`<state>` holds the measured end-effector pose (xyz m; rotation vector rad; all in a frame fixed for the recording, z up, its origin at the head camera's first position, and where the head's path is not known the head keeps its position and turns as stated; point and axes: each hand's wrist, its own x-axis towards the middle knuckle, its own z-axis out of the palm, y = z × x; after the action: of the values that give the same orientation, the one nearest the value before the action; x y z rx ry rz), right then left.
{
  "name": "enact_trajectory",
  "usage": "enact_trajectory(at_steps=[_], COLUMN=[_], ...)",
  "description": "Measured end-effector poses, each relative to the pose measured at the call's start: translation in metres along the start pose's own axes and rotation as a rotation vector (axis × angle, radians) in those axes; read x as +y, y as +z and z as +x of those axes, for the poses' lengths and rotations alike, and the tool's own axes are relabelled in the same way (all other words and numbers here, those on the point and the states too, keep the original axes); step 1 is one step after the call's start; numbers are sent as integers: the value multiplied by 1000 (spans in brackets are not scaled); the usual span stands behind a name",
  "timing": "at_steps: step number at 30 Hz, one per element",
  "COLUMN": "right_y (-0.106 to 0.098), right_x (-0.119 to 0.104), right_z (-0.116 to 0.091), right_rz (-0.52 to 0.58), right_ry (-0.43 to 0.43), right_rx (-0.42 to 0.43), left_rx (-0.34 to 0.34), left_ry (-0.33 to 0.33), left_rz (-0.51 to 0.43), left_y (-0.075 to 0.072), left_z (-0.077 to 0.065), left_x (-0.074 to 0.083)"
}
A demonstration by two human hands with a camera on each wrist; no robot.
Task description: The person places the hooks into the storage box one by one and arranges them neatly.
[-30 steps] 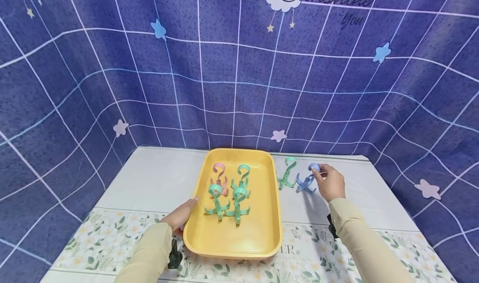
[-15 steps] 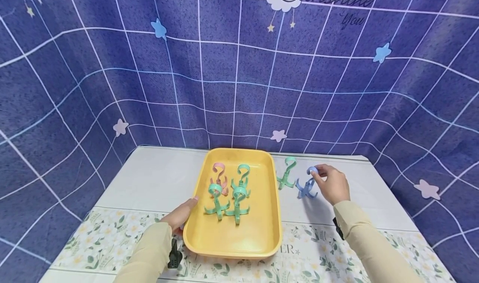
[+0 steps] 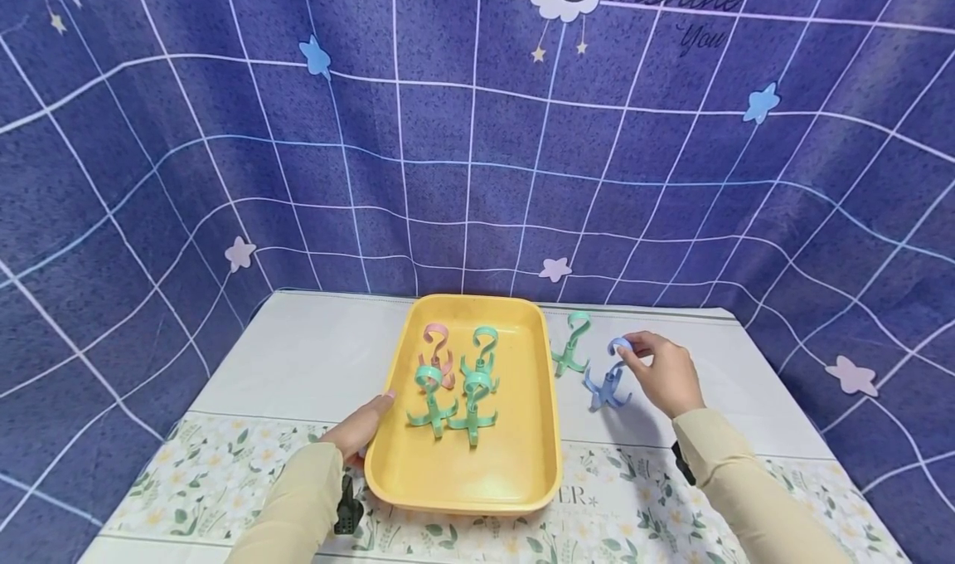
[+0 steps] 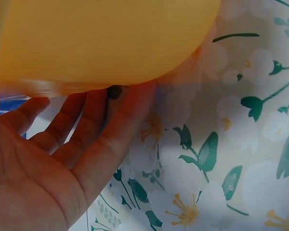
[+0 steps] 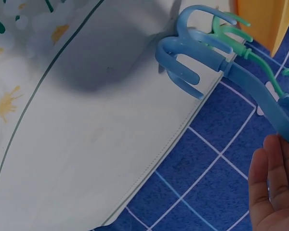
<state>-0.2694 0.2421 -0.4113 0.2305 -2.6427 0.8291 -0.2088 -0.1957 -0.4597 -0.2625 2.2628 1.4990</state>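
At the right of the head view, my right hand (image 3: 666,375) pinches the top curl of a blue four-pronged swivel hanger hook (image 3: 608,388). The prongs point down over the white cloth; in the right wrist view this blue hook (image 5: 253,86) reaches out past the fingertips. My left hand (image 3: 360,428) holds the left side of a yellow tray (image 3: 515,485), thumb at the rim. Seen from the left wrist, the fingers (image 4: 106,144) reach beneath the tray's underside. Inside the tray stand a pink hook (image 3: 436,333) and several green hooks (image 3: 435,415).
Another green hook (image 3: 573,357) stands on the white cloth (image 3: 716,357) just right of the tray. A flowered band (image 3: 224,473) runs across the cloth's front. Behind and at both sides hangs a dark blue gridded curtain (image 3: 462,133).
My right hand has drawn the blue hook slightly nearer to me and away from the green hook on the cloth. The left hand and the tray have stayed put.
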Motion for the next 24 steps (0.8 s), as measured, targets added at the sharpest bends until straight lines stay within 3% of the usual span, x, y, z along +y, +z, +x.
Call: enact_trajectory(at_steps=[24], right_y=[-13], right_x=[-23], right_z=[-2], right_rz=[40], right_ry=[-128], right_rx=[41], left_rx=[-5], left_ry=[9], left_rz=[-20], left_y=[0], left_z=[-3], left_x=[1])
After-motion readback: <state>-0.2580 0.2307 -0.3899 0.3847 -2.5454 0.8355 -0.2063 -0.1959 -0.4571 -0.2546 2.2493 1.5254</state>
